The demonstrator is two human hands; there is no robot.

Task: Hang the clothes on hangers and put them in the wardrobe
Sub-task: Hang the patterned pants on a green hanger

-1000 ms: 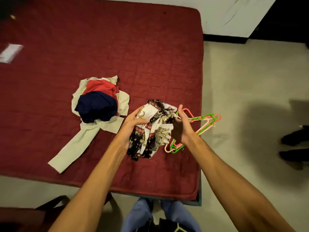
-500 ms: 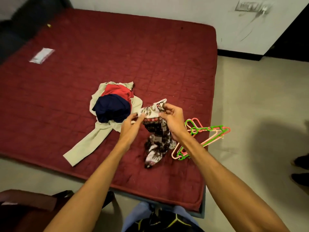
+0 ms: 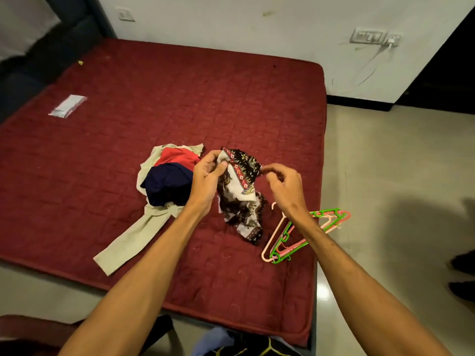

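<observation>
Pinching the top edge of the cloth (image 3: 241, 170) with the left hand (image 3: 208, 176) and seemingly its other corner with the curled right hand (image 3: 285, 186), spreading it above the mattress (image 3: 180, 98) to find its shape for hanging, with hangers (image 3: 326, 214) ready at four o'clock and the pile (image 3: 167, 183) at nine.

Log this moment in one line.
patterned garment: held over mattress | left hand: grips it | right hand: pinches its corner | hangers: lying unused

Maroon mattress (image 3: 180, 98), white wall (image 3: 257, 29), beige floor (image 3: 385, 163)
</observation>
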